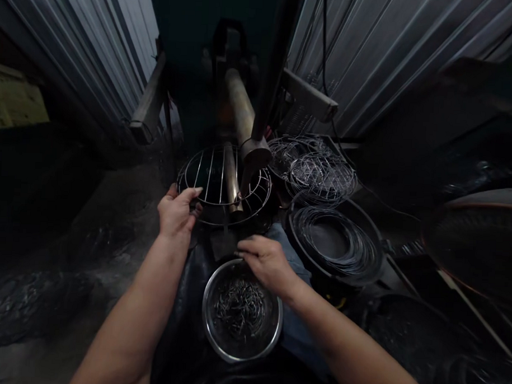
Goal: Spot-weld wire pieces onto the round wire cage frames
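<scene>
My left hand (178, 210) grips the near left rim of a round wire rack (209, 179), thumb on top and fingers curled under. The rack lies between the upper and lower electrodes of a welding machine (246, 116), its near edge at the upper tip. My right hand (267, 262) hovers over the far rim of a steel bowl (209, 330) with fingertips pinched together. Whatever those fingertips hold, if anything, is too small and dark to make out. Inside the bowl lie many short bent wire pieces (241, 309).
Right of the machine, round wire racks (321, 174) are piled up. Nearer, wire rings (338, 239) lie stacked in a dark round tub (373, 258). Wooden beams (312, 96) flank the machine. Corrugated metal sheets (370, 45) rise behind, and a yellow crate (18, 97) stands far left.
</scene>
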The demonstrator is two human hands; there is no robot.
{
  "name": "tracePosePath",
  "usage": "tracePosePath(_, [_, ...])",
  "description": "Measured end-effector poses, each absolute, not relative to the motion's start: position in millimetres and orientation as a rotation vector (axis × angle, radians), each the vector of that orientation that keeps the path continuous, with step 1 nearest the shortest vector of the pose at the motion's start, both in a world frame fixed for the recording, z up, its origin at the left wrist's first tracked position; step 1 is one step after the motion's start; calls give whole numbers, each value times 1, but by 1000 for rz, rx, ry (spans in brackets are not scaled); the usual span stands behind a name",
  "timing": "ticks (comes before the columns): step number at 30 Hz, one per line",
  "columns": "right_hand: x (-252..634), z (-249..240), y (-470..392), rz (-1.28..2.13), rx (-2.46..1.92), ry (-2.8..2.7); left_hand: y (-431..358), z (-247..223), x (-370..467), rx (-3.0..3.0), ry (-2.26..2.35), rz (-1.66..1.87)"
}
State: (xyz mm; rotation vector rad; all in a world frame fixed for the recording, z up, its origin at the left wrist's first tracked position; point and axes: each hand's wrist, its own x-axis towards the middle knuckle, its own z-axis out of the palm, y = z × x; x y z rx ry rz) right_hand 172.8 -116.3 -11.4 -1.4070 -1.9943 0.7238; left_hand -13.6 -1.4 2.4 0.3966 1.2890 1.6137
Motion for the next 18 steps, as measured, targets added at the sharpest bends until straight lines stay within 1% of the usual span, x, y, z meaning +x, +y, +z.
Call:
tracePosePath(4, [167, 11, -89, 385, -1337, -1689, -20, 1, -2, 368, 1198, 1725])
tracePosePath(6, [161, 11, -77, 256, -1390, -1649, -26, 1, 1, 383, 1168, 1743])
tracePosePath(8, [155, 6, -68, 195, -1441, -1632, -29, 3, 3, 403, 1165, 1761])
tracePosePath(11, [148, -1, -61, 245, -1453, -1559, -31, 5, 2, 431, 1183, 1796])
tracePosePath(18, [143, -16, -61, 533, -1351, -1290, -27, 2, 2, 433, 1150, 1771])
